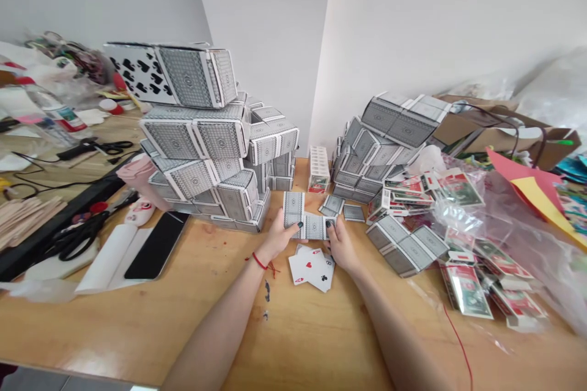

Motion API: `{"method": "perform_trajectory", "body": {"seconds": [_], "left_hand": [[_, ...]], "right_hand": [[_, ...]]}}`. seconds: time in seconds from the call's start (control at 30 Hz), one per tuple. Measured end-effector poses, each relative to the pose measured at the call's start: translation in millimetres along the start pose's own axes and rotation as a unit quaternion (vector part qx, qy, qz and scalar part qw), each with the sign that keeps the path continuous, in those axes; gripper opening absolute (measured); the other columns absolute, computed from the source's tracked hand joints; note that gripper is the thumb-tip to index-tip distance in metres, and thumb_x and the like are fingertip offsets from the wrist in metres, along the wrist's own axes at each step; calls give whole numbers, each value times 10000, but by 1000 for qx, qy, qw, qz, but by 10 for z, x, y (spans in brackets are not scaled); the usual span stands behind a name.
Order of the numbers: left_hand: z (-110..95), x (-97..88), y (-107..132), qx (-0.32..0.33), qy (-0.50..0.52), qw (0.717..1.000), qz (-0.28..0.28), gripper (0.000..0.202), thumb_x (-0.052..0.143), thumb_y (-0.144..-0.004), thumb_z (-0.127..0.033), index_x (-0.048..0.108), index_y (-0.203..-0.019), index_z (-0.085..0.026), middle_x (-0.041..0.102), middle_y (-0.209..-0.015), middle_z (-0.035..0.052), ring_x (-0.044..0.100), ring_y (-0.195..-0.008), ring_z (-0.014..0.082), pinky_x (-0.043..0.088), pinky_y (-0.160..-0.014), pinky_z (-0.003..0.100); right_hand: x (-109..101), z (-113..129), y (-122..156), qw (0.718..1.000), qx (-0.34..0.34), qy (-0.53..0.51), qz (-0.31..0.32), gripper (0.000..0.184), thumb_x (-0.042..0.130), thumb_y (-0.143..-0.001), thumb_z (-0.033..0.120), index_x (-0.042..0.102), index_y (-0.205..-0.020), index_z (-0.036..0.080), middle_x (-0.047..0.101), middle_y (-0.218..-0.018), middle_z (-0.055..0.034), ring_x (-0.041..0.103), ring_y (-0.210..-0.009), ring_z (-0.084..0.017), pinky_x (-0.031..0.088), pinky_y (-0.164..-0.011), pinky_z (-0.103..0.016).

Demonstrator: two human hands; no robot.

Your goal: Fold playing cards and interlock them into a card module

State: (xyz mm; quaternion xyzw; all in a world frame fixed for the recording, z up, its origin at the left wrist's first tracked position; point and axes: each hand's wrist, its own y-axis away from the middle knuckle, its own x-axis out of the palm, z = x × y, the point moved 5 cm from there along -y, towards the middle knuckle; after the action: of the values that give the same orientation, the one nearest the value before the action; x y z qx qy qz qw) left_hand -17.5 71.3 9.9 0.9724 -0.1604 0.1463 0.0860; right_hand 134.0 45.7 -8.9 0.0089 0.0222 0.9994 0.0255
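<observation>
My left hand (277, 237) and my right hand (340, 245) meet at the middle of the wooden table (151, 324). Together they pinch a small piece made of grey-backed playing cards (306, 220), one card standing upright at its left end. Both hands have their fingers closed on it. Just below the hands lie a few face-up cards (312, 267), an ace of hearts among them. A red string is tied round my left wrist.
A tall stack of boxes built from cards (206, 134) stands left of the hands, a lower heap (385, 140) to the right. Loose card packs (468, 290) and plastic wrap lie at right. A black phone (156, 244), scissors (76, 235) and clutter lie left.
</observation>
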Motion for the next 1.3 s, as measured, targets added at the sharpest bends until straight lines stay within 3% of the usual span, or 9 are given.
{"method": "perform_trajectory", "body": {"seconds": [0.13,0.33,0.47,0.57,0.67,0.83,1.3], "left_hand": [[5,1,2,1,0,1000,-5,375,605,-691,-251,385,-990,-195,556,-1020,67,579,-822,186,557,-572,339],[-6,29,-8,8,-20,999,-36,447,665,-633,-248,370,-965,-198,568,-969,56,586,-766,174,549,-527,319],[-19,19,-35,34,-56,995,-71,484,703,-572,-201,401,-949,-178,585,-886,35,582,-720,156,531,-523,285],[-25,-1,-42,52,-73,993,-82,460,692,-579,-177,426,-955,-166,588,-890,32,580,-766,148,520,-630,282],[-41,-2,-29,68,-82,991,-76,454,678,-594,-166,425,-970,-168,583,-909,28,575,-805,142,507,-708,289],[-30,41,3,36,-56,996,-50,450,660,-620,-211,376,-969,-194,559,-883,24,566,-696,142,533,-513,287],[-6,48,9,14,-24,999,-44,485,670,-614,-216,342,-971,-210,541,-987,52,582,-790,179,560,-536,336]], "right_hand": [[-39,-46,-13,999,-2,32,-27,243,438,-777,451,432,-892,237,437,-670,40,400,-486,-84,383,-388,-170],[-46,-56,2,998,-2,41,-38,245,420,-778,467,408,-858,236,410,-662,49,381,-475,-75,383,-383,-158],[-23,-20,11,1000,7,11,-20,254,431,-771,474,381,-826,232,340,-598,72,336,-412,-56,316,-327,-142],[6,20,15,1000,13,-14,9,260,429,-775,478,368,-832,231,294,-567,90,295,-367,-41,256,-300,-135],[19,61,22,999,7,-25,20,260,423,-782,477,366,-836,229,279,-565,94,281,-361,-35,239,-300,-135],[23,56,32,1000,3,-22,15,273,422,-780,489,367,-823,226,285,-548,94,261,-360,-36,215,-294,-139],[68,87,55,999,-26,-21,35,260,400,-793,491,344,-810,238,274,-527,108,253,-335,-34,236,-300,-143]]}}
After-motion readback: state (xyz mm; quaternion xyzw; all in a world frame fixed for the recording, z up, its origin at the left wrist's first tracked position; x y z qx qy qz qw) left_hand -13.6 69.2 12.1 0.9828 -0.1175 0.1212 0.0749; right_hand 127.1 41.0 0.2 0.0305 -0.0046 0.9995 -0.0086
